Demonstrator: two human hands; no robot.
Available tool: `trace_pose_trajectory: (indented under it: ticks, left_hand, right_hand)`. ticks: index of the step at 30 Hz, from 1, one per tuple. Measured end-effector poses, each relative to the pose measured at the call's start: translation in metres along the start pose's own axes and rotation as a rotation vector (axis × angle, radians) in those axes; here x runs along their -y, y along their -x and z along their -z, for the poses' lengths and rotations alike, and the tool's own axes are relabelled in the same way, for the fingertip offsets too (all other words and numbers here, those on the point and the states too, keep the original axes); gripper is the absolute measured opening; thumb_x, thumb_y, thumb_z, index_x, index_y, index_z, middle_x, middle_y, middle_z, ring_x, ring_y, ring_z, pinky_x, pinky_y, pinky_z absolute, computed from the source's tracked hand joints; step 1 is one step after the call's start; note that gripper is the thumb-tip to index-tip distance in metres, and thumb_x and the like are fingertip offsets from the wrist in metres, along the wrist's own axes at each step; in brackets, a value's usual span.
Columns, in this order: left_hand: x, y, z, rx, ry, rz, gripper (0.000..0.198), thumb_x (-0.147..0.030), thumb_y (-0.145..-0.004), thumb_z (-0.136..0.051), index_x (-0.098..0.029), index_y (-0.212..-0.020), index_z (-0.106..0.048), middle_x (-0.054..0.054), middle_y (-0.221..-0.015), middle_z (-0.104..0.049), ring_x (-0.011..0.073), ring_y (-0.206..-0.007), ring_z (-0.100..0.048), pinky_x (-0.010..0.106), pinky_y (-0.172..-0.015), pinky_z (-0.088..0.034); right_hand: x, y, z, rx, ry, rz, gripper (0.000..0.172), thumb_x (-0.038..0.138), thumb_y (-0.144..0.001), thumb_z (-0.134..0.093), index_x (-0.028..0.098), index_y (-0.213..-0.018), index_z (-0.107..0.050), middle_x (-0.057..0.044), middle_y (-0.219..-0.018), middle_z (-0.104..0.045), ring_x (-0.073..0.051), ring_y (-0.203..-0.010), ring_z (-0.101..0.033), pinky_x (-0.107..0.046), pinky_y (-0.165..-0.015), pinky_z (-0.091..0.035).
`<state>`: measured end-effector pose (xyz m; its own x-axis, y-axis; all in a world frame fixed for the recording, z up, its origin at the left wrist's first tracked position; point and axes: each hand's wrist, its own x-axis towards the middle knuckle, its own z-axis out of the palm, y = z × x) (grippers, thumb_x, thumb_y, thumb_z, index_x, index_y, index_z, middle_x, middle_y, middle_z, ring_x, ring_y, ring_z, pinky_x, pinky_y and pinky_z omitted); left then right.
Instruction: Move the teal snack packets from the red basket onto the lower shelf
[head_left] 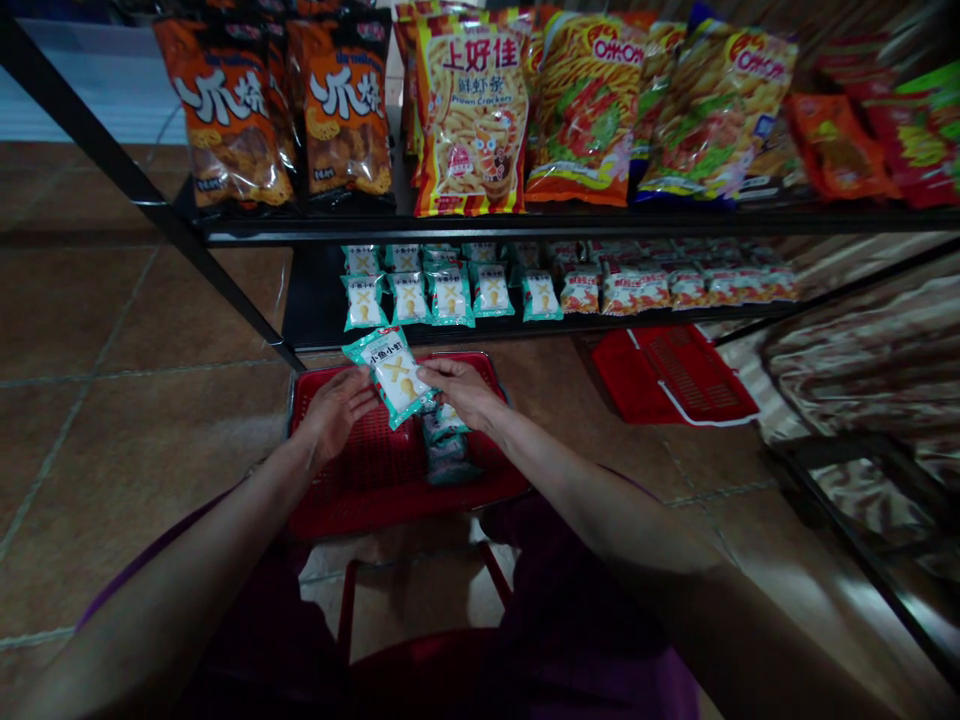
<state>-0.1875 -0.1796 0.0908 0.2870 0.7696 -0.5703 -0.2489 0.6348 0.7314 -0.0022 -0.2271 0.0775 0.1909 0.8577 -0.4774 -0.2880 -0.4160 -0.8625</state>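
A teal-and-white snack bag (pixel 397 377) with yellow pictures is held tilted over a red shopping basket (pixel 322 507). My right hand (pixel 463 392) pinches its right side, with the thumb on the front. At its left edge, the fingers of my left hand (pixel 339 408) are closed against the bag, their tips partly hidden. More teal snack bags (pixel 448 460) lie in the basket below my right hand. Just beyond, matching teal bags (pixel 450 297) stand in rows on the lower black shelf (pixel 315 310).
White-and-red snack bags (pixel 636 288) line the lower shelf's right part. On the upper shelf (pixel 480 228) stand large orange chip bags (pixel 346 120), prawn cracker bags (pixel 472 120) and noodle-picture bags (pixel 589 110). A second red basket (pixel 675 375) sits on the tiled floor, near a patterned curtain (pixel 840 370).
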Motion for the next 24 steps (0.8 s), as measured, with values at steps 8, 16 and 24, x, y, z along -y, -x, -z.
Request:
trace_pose_trajectory:
  ticks: [8, 16, 24]
  left_hand:
    - [-0.004, -0.004, 0.003, -0.041, -0.021, -0.022, 0.023, -0.025, -0.070, -0.070, -0.017, -0.089, -0.061, 0.007, -0.096, -0.067, 0.0145, -0.080, -0.063, 0.031, -0.081, -0.048]
    - [-0.004, -0.004, 0.003, -0.089, 0.023, -0.020, 0.020, -0.023, -0.071, -0.070, -0.016, -0.087, -0.061, 0.006, -0.093, -0.069, 0.0135, -0.077, -0.064, 0.028, -0.076, -0.049]
    - [-0.006, -0.003, 0.002, -0.096, 0.043, -0.069, 0.017, -0.020, -0.071, -0.069, -0.017, -0.086, -0.062, 0.006, -0.096, -0.069, 0.0128, -0.080, -0.064, 0.026, -0.076, -0.049]
  right_hand:
    - [-0.002, 0.009, -0.002, 0.072, 0.039, 0.017, 0.032, 0.033, -0.055, -0.078, 0.017, -0.080, -0.066, 0.000, -0.077, -0.067, -0.009, -0.065, -0.056, -0.024, -0.062, -0.042]
    - [-0.002, 0.014, -0.004, 0.087, 0.115, 0.075, 0.037, 0.036, -0.052, -0.079, 0.018, -0.081, -0.066, 0.000, -0.078, -0.066, -0.011, -0.070, -0.058, -0.026, -0.069, -0.045]
    - [-0.003, 0.016, -0.008, 0.143, 0.154, 0.108, 0.032, 0.033, -0.054, -0.078, 0.019, -0.079, -0.064, 0.001, -0.081, -0.063, -0.011, -0.074, -0.057, -0.027, -0.075, -0.044]
